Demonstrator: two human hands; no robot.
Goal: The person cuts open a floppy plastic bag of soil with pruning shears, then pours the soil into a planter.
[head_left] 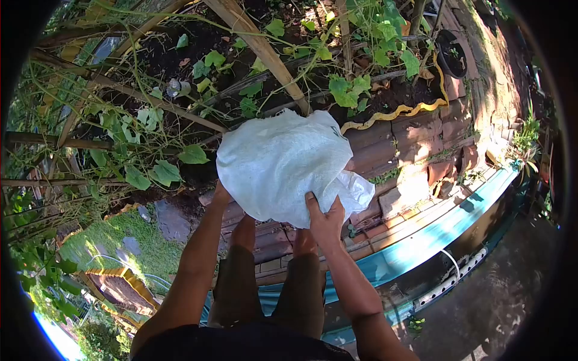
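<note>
A white woven plastic sack (pixel 283 162) spreads out in front of me, bunched and creased, between my two hands. My right hand (pixel 327 221) is closed on its near edge, with the thumb on top of the cloth. My left hand (pixel 223 194) holds the sack from beneath at its left side; the fingers are hidden behind it. A clear, shiny plastic piece (pixel 359 190) pokes out at the sack's right side. Some dark marking shows near its upper right corner. What is inside the sack, if anything, cannot be seen.
Beyond the sack lies a planted bed with vines (pixel 162 171) and a slanting wooden pole (pixel 259 45). Yellow wavy edging (pixel 400 114) borders it. A brick path (pixel 415 141) runs underfoot, beside a blue liner edge (pixel 415 243). A black pot (pixel 450 54) stands at upper right.
</note>
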